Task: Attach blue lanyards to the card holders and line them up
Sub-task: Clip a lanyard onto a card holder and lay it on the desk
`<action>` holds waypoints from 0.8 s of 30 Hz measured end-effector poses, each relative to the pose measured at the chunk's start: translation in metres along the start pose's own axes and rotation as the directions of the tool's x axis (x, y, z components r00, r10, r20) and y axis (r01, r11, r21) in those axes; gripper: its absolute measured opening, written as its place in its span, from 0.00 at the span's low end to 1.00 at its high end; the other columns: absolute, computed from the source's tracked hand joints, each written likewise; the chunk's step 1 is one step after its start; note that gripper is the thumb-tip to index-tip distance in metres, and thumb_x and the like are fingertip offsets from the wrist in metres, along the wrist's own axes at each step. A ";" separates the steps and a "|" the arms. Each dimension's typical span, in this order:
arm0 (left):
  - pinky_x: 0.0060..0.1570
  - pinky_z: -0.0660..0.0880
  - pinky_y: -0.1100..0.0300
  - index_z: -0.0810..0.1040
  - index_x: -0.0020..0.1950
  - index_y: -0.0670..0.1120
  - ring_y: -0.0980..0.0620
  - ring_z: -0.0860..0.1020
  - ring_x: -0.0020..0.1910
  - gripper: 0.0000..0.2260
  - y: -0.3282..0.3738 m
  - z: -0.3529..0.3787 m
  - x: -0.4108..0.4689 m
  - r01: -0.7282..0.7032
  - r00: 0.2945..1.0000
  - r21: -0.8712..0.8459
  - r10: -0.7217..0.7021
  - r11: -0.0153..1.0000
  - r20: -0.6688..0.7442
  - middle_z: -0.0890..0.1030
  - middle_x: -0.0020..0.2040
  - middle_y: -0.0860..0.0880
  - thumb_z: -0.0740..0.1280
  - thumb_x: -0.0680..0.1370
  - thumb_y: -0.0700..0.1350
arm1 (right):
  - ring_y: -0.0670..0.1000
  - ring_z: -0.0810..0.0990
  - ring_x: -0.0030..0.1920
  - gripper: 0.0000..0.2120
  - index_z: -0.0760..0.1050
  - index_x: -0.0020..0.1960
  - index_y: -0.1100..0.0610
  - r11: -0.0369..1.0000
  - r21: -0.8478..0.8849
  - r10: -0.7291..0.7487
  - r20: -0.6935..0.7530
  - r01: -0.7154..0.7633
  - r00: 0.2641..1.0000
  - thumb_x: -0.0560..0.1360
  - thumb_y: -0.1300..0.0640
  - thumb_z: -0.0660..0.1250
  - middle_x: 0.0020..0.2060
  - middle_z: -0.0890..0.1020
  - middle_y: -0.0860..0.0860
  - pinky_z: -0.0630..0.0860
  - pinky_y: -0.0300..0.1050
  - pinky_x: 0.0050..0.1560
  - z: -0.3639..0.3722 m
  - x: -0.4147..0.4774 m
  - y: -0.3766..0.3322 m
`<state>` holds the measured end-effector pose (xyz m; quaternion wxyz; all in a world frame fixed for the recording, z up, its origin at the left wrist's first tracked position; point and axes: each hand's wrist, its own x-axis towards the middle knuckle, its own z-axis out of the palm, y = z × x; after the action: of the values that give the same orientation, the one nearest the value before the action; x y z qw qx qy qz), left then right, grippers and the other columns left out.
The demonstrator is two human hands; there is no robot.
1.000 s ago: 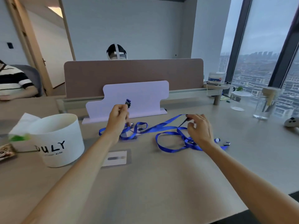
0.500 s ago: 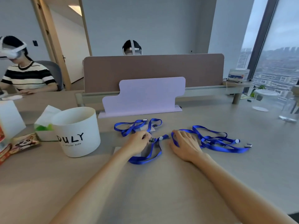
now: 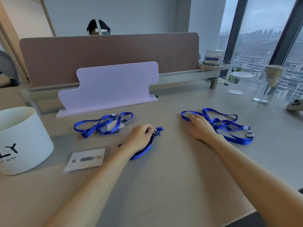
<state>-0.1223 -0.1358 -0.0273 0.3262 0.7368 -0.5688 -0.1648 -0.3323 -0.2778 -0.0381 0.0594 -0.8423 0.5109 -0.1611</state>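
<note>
White tub (image 3: pixel 24 141), inside not showing. Card holder (image 3: pixel 86 158) lying just right of tub. Farther right, left hand (image 3: pixel 141 138) grip pinching clip (image 3: pixel 155 133) of blue lanyard (image 3: pixel 142 151); right hand (image 3: pixel 199 126) grip spread, resting on lanyard pile (image 3: pixel 226 128).

1. Your left hand (image 3: pixel 141 138) curls over the middle lanyard (image 3: pixel 142 153). Only the clip end and one loop below your wrist show.
2. Your right hand (image 3: pixel 200 126) lies flat over part of the right lanyard bundle (image 3: pixel 229 128), and you cannot count its tangled straps.
3. The far card holder (image 3: pixel 114 127) sits mostly under the left lanyard (image 3: pixel 91 129).
4. The print on the near card holder (image 3: pixel 86 159) is blurred.
5. The picture's edge cuts the white tub (image 3: pixel 24 140), leaving "LY", and cuts the controller (image 3: pixel 295 104).
</note>
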 end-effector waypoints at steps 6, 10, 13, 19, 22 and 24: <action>0.49 0.71 0.60 0.77 0.58 0.50 0.51 0.78 0.52 0.09 0.029 0.028 0.017 0.030 0.998 -0.259 -0.045 0.965 -0.051 0.81 0.55 0.51 0.60 0.81 0.45 | 0.60 0.72 0.64 0.24 0.70 0.69 0.59 0.972 0.016 -0.229 -0.165 0.234 0.959 0.73 0.66 0.60 0.65 0.75 0.57 0.70 0.53 0.60 -0.006 -0.007 -0.035; 0.52 0.73 0.58 0.74 0.57 0.49 0.53 0.77 0.51 0.06 0.027 0.003 0.005 0.031 0.975 -0.534 -0.143 0.845 -0.169 0.83 0.48 0.53 0.62 0.81 0.44 | 0.52 0.76 0.59 0.18 0.73 0.65 0.57 0.862 0.445 -0.190 -0.159 0.242 0.969 0.78 0.64 0.54 0.60 0.80 0.52 0.73 0.46 0.56 -0.006 -0.024 -0.079; 0.46 0.71 0.67 0.74 0.55 0.46 0.62 0.78 0.47 0.05 0.018 -0.024 -0.012 -0.030 0.954 -0.625 -0.164 0.780 -0.250 0.83 0.44 0.56 0.62 0.81 0.44 | 0.47 0.80 0.53 0.14 0.75 0.61 0.54 0.719 0.680 -0.137 -0.070 0.147 0.988 0.79 0.60 0.57 0.54 0.83 0.48 0.75 0.41 0.50 -0.001 -0.038 -0.109; 0.49 0.72 0.64 0.75 0.48 0.50 0.58 0.78 0.51 0.00 -0.015 -0.069 -0.048 -0.001 0.905 -0.592 -0.252 0.806 -0.344 0.81 0.48 0.55 0.65 0.79 0.45 | 0.44 0.79 0.54 0.18 0.75 0.63 0.51 0.722 0.664 -0.283 0.024 0.196 0.959 0.77 0.45 0.65 0.49 0.81 0.42 0.73 0.40 0.54 0.017 -0.058 -0.173; 0.51 0.71 0.60 0.73 0.48 0.49 0.52 0.77 0.52 0.02 -0.045 -0.088 -0.068 0.041 0.886 -0.528 -0.275 0.848 -0.373 0.80 0.50 0.52 0.65 0.79 0.45 | 0.45 0.77 0.58 0.28 0.75 0.63 0.48 0.845 0.430 -0.398 0.104 0.319 0.912 0.69 0.34 0.65 0.55 0.80 0.44 0.73 0.46 0.60 0.038 -0.060 -0.193; 0.47 0.70 0.61 0.73 0.49 0.47 0.53 0.75 0.47 0.02 -0.065 -0.097 -0.084 0.077 0.885 -0.468 -0.276 0.880 -0.374 0.77 0.46 0.53 0.64 0.80 0.45 | 0.47 0.76 0.58 0.31 0.77 0.59 0.48 0.866 0.291 -0.449 0.095 0.406 0.889 0.65 0.29 0.61 0.56 0.80 0.44 0.74 0.48 0.59 0.047 -0.053 -0.196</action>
<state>-0.0398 -0.0191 -0.0103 0.5845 0.7116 -0.3590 -0.1520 -0.1745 -0.1416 -0.0419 0.1740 -0.9293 0.2785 -0.1688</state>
